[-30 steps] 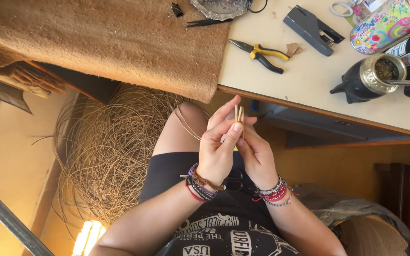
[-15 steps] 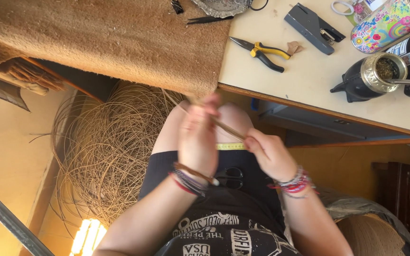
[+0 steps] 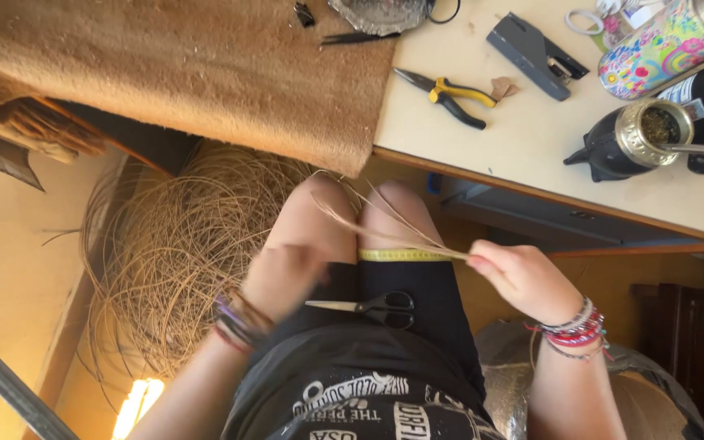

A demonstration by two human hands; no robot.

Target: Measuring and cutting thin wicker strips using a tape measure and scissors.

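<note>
Seated person, head view looking down over the lap. Right hand (image 3: 519, 277) pinched shut on one end of a few thin straw fibres (image 3: 385, 232); the strands run from that pinch up and across the knees, fanning out toward the left knee. Left hand (image 3: 283, 277) blurred with motion, low on the left thigh; cannot tell how far it is open or whether it has any strand in it

Change since a second ago: then both hands met in front of the body, fingers closed together on the bunch held upright. Half a second ago they had begun to part. Now they are well apart and the fibres lie drawn out lengthwise along a yellow tape measure (image 3: 401, 255) stretched over the thighs. Judged from that, the bunch is being laid against the tape rather than worked between the fingers

Scissors (image 3: 368, 306) lie on the lap, just below the tape. Big loose coil of the same straw (image 3: 181, 253) on the floor to the left. On the table (image 3: 515, 155): pliers (image 3: 442, 96), a brown mat (image 3: 165, 65)
</note>
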